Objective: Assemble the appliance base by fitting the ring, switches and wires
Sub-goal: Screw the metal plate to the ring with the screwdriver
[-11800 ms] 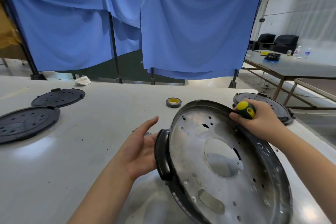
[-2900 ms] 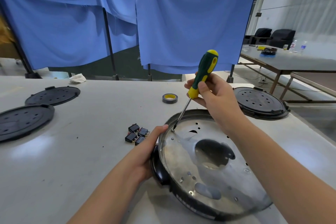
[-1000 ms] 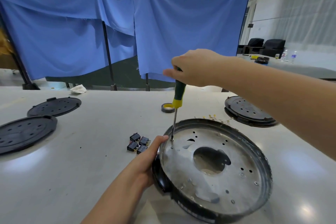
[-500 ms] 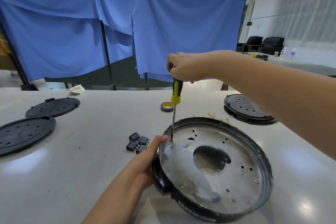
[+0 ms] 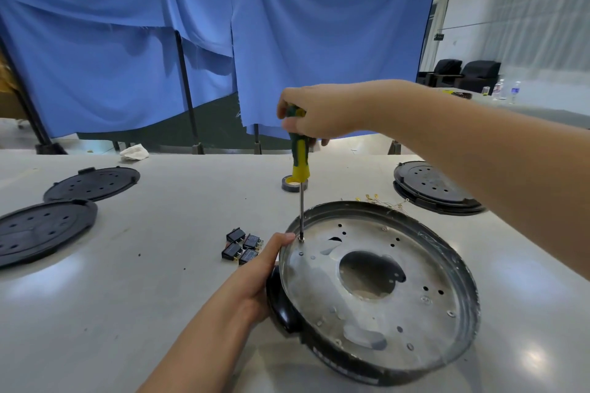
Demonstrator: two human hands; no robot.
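Left of the base lie four switches. The left hand grips the base rim. The right hand, fingers curled on the screwdriver, has turned slightly since half a second ago; probably a screw tightens.

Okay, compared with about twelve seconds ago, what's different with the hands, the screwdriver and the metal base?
The appliance base, then tilted up on edge, now lies nearly flat on the table. The right hand has raised the screwdriver upright, tip at a hole near the left rim. The left hand moved onto that rim, uncovering the four switches. Tape roll and black covers stayed put.
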